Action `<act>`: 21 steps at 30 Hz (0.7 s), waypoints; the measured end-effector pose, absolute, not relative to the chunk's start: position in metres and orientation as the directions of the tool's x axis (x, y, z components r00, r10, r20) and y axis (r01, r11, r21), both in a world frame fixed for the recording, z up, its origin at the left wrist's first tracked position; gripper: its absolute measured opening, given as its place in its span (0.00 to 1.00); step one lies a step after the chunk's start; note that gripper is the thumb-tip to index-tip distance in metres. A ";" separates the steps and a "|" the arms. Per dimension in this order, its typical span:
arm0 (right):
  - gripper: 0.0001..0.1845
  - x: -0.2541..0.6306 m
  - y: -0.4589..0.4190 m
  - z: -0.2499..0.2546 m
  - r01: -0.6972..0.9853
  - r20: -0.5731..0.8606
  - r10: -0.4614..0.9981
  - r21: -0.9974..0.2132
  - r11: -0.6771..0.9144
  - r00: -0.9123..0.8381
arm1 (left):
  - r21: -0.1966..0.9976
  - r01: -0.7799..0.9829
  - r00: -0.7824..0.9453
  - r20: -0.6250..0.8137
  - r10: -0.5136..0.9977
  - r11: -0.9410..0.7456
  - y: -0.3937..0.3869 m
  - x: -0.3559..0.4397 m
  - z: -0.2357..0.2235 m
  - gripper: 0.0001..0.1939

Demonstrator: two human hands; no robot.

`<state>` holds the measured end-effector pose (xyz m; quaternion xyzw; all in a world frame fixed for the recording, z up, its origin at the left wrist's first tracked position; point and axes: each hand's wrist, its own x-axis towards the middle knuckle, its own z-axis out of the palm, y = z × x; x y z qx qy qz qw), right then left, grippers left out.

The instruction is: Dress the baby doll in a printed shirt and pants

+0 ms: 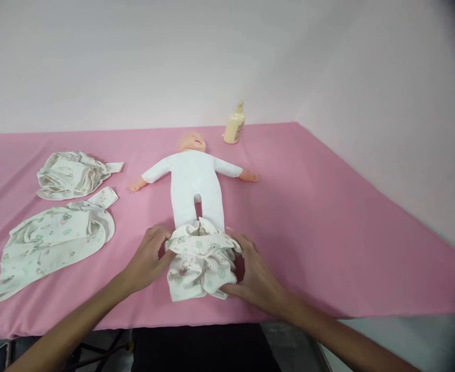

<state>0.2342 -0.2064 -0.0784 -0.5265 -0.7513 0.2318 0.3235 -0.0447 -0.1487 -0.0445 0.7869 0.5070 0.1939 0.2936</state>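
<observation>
A baby doll (196, 175) with a white cloth body lies on its back, head away from me and arms spread. Small printed baby pants (202, 268) are bunched around its lower legs, hiding the feet. At the left edge of the waistband, my left hand (152, 256) pinches the cloth between thumb and fingers. My right hand (252, 271) grips the right side of the pants, fingers at the waistband and thumb lower on the fabric.
The pink-covered table (308, 232) meets a pale wall at the back. A pump bottle (234, 126) stands beyond the doll's head, to the right. Two matching printed garments, one crumpled (70, 175) and one spread flatter (52, 243), lie on the left.
</observation>
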 end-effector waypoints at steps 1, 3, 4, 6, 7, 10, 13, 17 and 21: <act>0.58 0.234 -0.206 -0.077 0.631 0.218 0.948 -0.709 0.316 -0.230 | 0.652 0.686 0.427 -0.001 0.904 -0.323 -0.153 -0.047 -0.044 0.15; 0.55 0.235 -0.204 -0.075 0.615 0.171 0.963 -0.742 0.265 -0.208 | 0.637 0.692 0.460 -0.028 0.887 -0.339 -0.161 -0.051 -0.044 0.22; 0.54 0.234 -0.204 -0.074 0.611 0.145 0.969 -0.755 0.238 -0.199 | 0.627 0.695 0.479 -0.038 0.877 -0.353 -0.166 -0.053 -0.044 0.31; 0.51 0.233 -0.204 -0.071 0.606 0.095 0.977 -0.772 0.192 -0.188 | 0.593 0.691 0.531 -0.029 0.847 -0.413 -0.175 -0.054 -0.046 0.52; 0.50 0.233 -0.204 -0.070 0.605 0.078 0.979 -0.777 0.176 -0.186 | 0.566 0.687 0.556 -0.006 0.831 -0.456 -0.179 -0.053 -0.047 0.60; 0.49 0.231 -0.203 -0.067 0.600 0.056 0.981 -0.784 0.159 -0.188 | 0.466 0.677 0.580 0.138 0.803 -0.569 -0.190 -0.046 -0.054 0.66; 0.47 0.230 -0.203 -0.065 0.586 0.050 0.982 -0.796 0.151 -0.185 | 0.412 0.702 0.505 0.287 0.814 -0.580 -0.195 -0.034 -0.061 0.54; 0.46 0.231 -0.204 -0.064 0.536 0.012 0.986 -0.838 0.102 -0.168 | 0.461 0.709 0.432 0.314 0.845 -0.534 -0.195 -0.025 -0.064 0.45; 0.46 0.234 -0.206 -0.066 0.476 -0.018 0.981 -0.876 0.077 -0.193 | 0.579 0.678 0.382 0.249 0.890 -0.453 -0.199 -0.026 -0.066 0.42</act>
